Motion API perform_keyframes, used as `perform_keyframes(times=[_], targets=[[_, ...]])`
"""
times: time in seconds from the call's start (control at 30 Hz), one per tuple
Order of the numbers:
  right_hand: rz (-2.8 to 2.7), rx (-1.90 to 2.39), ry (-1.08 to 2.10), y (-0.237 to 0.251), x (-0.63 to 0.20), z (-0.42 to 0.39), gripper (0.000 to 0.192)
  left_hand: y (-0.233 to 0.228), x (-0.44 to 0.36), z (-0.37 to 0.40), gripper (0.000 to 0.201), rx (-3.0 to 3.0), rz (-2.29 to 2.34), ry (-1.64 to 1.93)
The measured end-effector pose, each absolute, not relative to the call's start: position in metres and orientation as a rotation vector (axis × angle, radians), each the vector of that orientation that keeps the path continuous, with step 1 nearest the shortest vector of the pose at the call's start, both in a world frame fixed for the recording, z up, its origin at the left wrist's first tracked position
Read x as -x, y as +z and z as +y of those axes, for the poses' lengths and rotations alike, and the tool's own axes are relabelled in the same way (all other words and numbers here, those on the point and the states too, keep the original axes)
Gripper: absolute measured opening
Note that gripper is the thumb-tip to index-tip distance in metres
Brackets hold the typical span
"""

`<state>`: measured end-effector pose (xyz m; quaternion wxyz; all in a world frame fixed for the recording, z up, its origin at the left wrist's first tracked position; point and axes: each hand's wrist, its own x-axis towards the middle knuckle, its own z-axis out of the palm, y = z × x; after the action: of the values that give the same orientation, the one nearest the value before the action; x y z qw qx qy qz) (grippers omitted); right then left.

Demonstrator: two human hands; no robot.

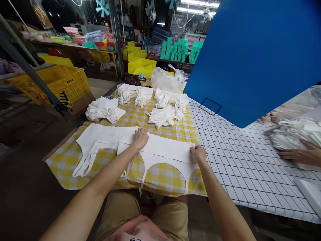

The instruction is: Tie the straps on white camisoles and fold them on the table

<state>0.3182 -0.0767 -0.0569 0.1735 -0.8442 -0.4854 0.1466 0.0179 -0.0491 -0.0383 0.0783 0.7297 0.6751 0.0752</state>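
A white camisole (165, 148) lies spread flat on the yellow checked cloth, its thin straps pointing toward my lap. My left hand (141, 138) is closed on its upper left edge, fingers pressed to the fabric. At the upper right corner, my right hand (199, 154) pinches the edge between thumb and fingers. To the left, partly beneath it, several more white camisoles (100, 137) lie stacked with straps hanging down. Behind them sit a crumpled white garment heap (104, 108) and another loose heap (165, 115).
Folded white stacks (135, 92) and a plastic bag (165, 80) stand at the back. A blue board (240, 67) rises over the grid-patterned tabletop (225, 157). At right, a co-worker's hand (301, 154) touches white garments. A yellow crate (72, 83) is beyond the metal post.
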Motion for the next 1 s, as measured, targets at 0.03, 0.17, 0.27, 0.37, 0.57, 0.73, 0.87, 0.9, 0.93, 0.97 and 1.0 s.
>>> perform_keyframes(times=[0.03, 0.17, 0.27, 0.37, 0.57, 0.73, 0.87, 0.9, 0.93, 0.97, 1.0], targets=[[-1.384, 2.401, 0.417, -0.056, -0.317, -0.074, 0.018, -0.040, -0.018, -0.043, 0.024, -2.161, 2.024, 0.199], [-1.419, 2.388, 0.416, -0.047, -0.315, -0.069, 0.012, -0.044, -0.019, -0.030, 0.015, -2.117, 1.999, 0.156], [-1.425, 2.368, 0.425, -0.038, -0.312, -0.062, 0.011, -0.042, -0.022, -0.026, 0.019, -2.092, 2.043, 0.175], [-1.409, 2.354, 0.423, -0.031, -0.307, -0.057, 0.015, -0.041, -0.031, -0.032, 0.029, -2.084, 2.109, 0.227], [-1.503, 2.202, 0.659, -0.011, -0.307, -0.126, 0.022, -0.060, -0.043, -0.067, 0.056, -2.309, 1.823, 0.220], [-1.758, 1.573, 1.971, -0.007, -0.319, -0.233, 0.036, -0.063, -0.062, -0.085, 0.054, -2.363, 1.652, 0.201], [-1.330, 1.680, 1.815, -0.039, -0.299, -0.272, 0.051, -0.062, -0.107, -0.100, 0.055, -2.554, 1.265, 0.219], [-1.210, 1.677, 1.750, -0.048, -0.291, -0.277, 0.053, -0.063, -0.120, -0.106, 0.057, -2.581, 1.175, 0.197], [-1.113, 1.648, 1.721, -0.056, -0.285, -0.280, 0.053, -0.065, -0.131, -0.112, 0.059, -2.594, 1.109, 0.170], [-1.047, 1.605, 1.723, -0.061, -0.280, -0.283, 0.051, -0.067, -0.141, -0.119, 0.061, -2.597, 1.069, 0.142], [-1.013, 1.558, 1.735, -0.064, -0.278, -0.286, 0.047, -0.069, -0.148, -0.124, 0.064, -2.591, 1.050, 0.115]])
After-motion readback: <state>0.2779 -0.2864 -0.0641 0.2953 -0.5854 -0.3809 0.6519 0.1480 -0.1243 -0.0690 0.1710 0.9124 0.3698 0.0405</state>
